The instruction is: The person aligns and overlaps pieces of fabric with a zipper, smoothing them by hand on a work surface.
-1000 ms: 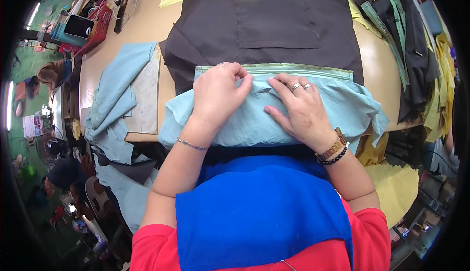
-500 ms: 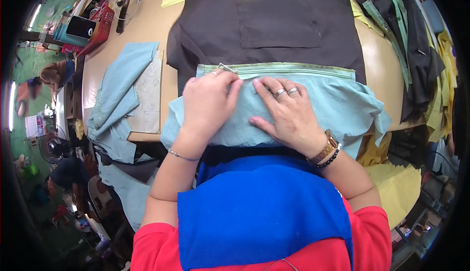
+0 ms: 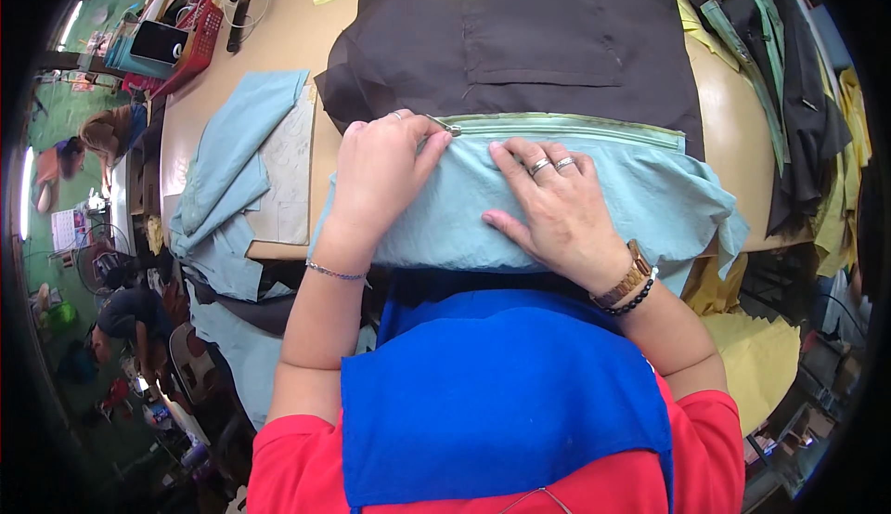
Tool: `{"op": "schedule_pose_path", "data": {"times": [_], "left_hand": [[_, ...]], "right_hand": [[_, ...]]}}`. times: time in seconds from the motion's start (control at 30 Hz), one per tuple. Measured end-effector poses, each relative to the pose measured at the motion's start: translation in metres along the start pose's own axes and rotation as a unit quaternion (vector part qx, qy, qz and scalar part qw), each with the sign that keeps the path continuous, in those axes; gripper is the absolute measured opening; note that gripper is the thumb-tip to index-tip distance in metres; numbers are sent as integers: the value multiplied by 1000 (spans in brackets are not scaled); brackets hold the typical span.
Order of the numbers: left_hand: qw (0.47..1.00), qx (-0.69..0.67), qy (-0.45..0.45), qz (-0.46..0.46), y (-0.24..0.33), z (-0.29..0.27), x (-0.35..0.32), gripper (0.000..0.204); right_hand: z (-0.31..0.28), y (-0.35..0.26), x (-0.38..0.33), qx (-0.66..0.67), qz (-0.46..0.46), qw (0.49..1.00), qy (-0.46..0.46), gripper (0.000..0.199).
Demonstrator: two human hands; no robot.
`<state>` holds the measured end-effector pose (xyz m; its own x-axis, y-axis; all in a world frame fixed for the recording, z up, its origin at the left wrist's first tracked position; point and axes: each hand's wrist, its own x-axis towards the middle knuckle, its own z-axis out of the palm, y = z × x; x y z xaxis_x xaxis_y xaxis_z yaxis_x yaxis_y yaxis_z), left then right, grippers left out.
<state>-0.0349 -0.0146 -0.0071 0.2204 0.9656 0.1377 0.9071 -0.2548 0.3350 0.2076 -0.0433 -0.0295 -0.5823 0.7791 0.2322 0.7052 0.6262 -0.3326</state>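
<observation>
A long light-green zipper (image 3: 575, 131) runs across the seam between a dark brown fabric panel (image 3: 548, 40) and a light-blue fabric piece (image 3: 445, 208). At the zipper's left part, my left hand (image 3: 382, 170) pinches the metal zipper pull (image 3: 449, 128) between thumb and forefinger. Its fingers hide the zipper's left end. My right hand (image 3: 561, 208) lies open on the light-blue fabric just below the zipper, with thumb and fingers apart.
Folded light-blue fabric (image 3: 227, 156) lies on a cardboard pattern (image 3: 286, 180) at left. A red basket (image 3: 200, 45) stands at the table's far left. Dark and yellow pieces (image 3: 803, 124) hang over the right edge. Other people (image 3: 130, 324) are at far left.
My left hand has shifted slightly left and up. Its thumb and forefinger now close on the zipper pull, which stood clear of the fingertips before. My right hand stays on the fabric.
</observation>
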Motion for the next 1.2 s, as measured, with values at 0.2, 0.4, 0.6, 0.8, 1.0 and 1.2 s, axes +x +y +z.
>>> {"op": "schedule_pose_path", "data": {"times": [0.2,0.4,0.6,0.8,1.0,1.2], "left_hand": [[1000,-5,-7,-14,-1,1,3,23],[1000,-7,7,-29,2,3,1,21],[999,11,47,-14,4,11,-4,18],[997,27,77,14,0,19,-7,17],[997,23,74,-5,1,22,-9,17],[997,-56,42,-33,-4,8,-11,19]], "right_hand": [[0,2,1,4,-6,1000,7,69],[0,0,1,0,3,1000,-5,70],[-3,-3,7,6,4,1000,-11,69],[14,-11,21,25,-39,999,22,71],[16,-9,19,14,-45,999,17,72],[15,-11,23,-1,-35,999,-5,71]]}}
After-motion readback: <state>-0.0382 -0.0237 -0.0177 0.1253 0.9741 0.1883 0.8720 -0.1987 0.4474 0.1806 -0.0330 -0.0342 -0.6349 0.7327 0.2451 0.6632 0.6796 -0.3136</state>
